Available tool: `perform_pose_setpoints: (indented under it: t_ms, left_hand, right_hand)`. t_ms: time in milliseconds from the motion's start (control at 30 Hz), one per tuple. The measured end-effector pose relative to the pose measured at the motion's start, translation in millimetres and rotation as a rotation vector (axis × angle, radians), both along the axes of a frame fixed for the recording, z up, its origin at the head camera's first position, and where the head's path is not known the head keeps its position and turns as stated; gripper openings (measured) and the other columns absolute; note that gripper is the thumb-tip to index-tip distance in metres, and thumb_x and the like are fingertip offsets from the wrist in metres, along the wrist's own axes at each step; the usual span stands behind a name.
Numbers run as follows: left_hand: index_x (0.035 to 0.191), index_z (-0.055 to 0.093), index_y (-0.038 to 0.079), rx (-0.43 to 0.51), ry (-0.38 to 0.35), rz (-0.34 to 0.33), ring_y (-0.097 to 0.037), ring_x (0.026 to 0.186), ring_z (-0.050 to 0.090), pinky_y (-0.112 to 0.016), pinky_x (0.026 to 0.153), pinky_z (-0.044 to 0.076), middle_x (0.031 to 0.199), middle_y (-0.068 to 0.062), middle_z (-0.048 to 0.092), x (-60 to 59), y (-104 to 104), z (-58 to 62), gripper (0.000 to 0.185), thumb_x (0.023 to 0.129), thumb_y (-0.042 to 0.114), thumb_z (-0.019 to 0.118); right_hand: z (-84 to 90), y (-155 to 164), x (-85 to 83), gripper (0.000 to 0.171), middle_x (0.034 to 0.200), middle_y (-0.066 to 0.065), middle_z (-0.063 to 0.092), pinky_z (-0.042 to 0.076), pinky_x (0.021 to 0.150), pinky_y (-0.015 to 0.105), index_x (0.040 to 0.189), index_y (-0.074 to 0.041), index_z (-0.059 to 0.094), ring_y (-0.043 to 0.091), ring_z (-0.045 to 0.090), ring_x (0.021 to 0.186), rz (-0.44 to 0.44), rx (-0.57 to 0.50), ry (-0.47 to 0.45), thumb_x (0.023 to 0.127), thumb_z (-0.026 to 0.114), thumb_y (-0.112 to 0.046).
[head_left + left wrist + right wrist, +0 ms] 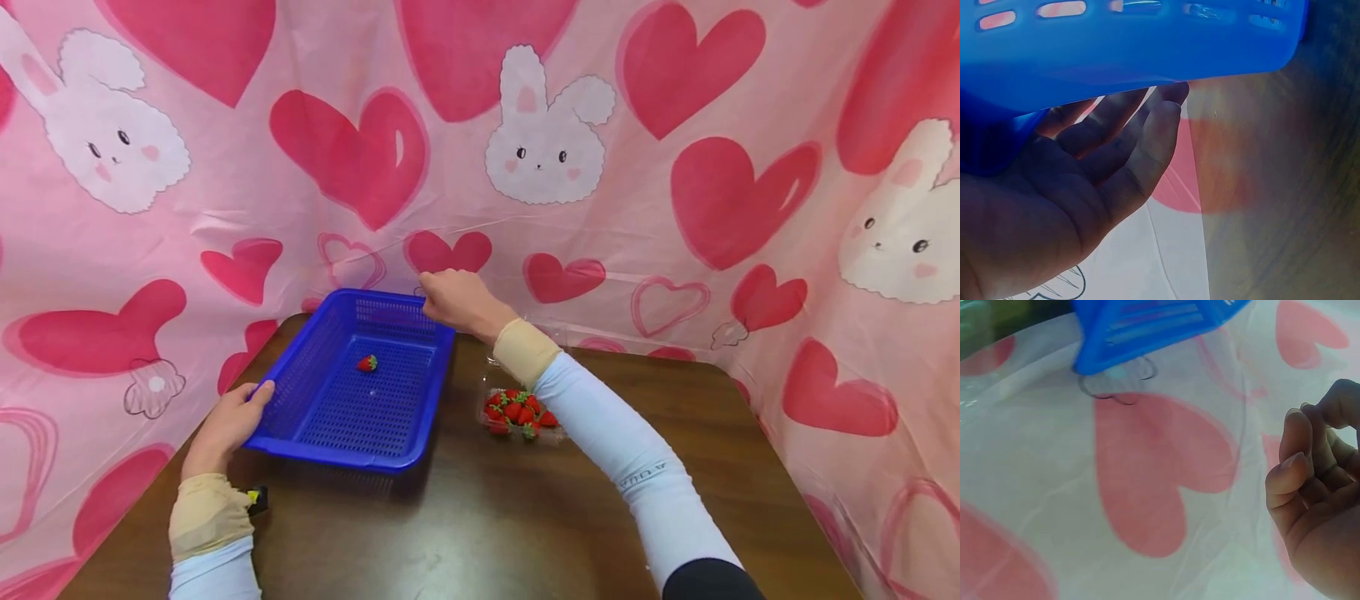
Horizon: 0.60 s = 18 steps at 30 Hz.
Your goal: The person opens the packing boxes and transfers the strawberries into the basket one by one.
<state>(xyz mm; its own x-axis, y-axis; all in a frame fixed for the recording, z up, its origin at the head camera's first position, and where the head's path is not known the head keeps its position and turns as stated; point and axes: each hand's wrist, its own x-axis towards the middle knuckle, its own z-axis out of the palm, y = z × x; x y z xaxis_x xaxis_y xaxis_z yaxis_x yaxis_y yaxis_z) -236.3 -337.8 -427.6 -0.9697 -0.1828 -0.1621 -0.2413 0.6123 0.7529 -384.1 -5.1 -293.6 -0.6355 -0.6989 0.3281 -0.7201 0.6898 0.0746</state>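
Note:
A blue plastic basket (pixel 360 400) with slotted walls is at the left of the table in the head view, one strawberry (pixel 367 363) on its floor. My left hand (pixel 234 417) grips the basket's near left rim, thumb on top. From the left wrist camera, the fingers of the left hand (pixel 1110 162) bend beneath the blue edge. Beyond the basket's far right corner, my right hand (pixel 461 298) is raised. In the right wrist view the right hand (pixel 1322 487) has loosely curled fingers with nothing between them, apart from the basket (pixel 1154 331).
A clear plastic box (pixel 487 417) of several strawberries (pixel 517 410) stands right of the basket, partly behind the right forearm. A small black and yellow object (pixel 257 500) lies beside the left wrist. A pink heart-and-rabbit cloth (pixel 450 200) hangs around the brown table (pixel 480 533).

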Motion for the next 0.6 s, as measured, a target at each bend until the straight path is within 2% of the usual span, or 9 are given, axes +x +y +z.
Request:
perform_pose_setpoints:
  t_ms: [200,333,500,600]
  left_hand:
    - [0.137,0.041,-0.009,-0.018,0.001,0.008,-0.034,0.098,0.060,-0.038,0.080,0.045,0.114,-0.030,0.058,0.3,-1.7,-0.1,0.071,0.103,0.052,0.026]
    - [0.134,0.044,-0.009,-0.020,0.011,0.013,-0.035,0.098,0.059,-0.036,0.078,0.043,0.111,-0.030,0.060,1.5,-1.0,0.2,0.069,0.104,0.050,0.026]
    - [0.138,0.040,-0.008,-0.008,-0.008,0.005,-0.037,0.101,0.059,-0.045,0.085,0.046,0.116,-0.032,0.058,1.0,1.9,2.4,0.070,0.104,0.051,0.026]
    - [0.140,0.037,-0.009,-0.004,-0.018,0.001,-0.040,0.104,0.058,-0.052,0.089,0.046,0.120,-0.033,0.056,-0.1,2.1,2.7,0.072,0.104,0.051,0.025]
  right_hand:
    - [-22.3,32.3,0.6,0.007,0.064,0.001,0.053,0.050,0.058,0.037,0.080,-0.011,0.054,0.023,0.059,0.062,0.014,-0.009,0.021,0.086,0.053,-0.013]
    - [-36.1,50.8,1.1,0.007,0.065,0.002,0.058,0.052,0.058,0.040,0.078,-0.012,0.055,0.025,0.063,0.065,0.018,-0.026,0.035,0.086,0.056,-0.013]
    - [-52.0,75.1,4.2,0.009,0.066,0.002,0.059,0.052,0.057,0.039,0.078,-0.012,0.056,0.024,0.061,0.063,0.048,-0.005,0.041,0.085,0.061,-0.012]
    - [-63.3,88.4,6.0,0.012,0.064,-0.001,0.056,0.049,0.056,0.034,0.076,-0.014,0.056,0.018,0.055,0.060,0.067,0.012,-0.009,0.086,0.061,-0.010]
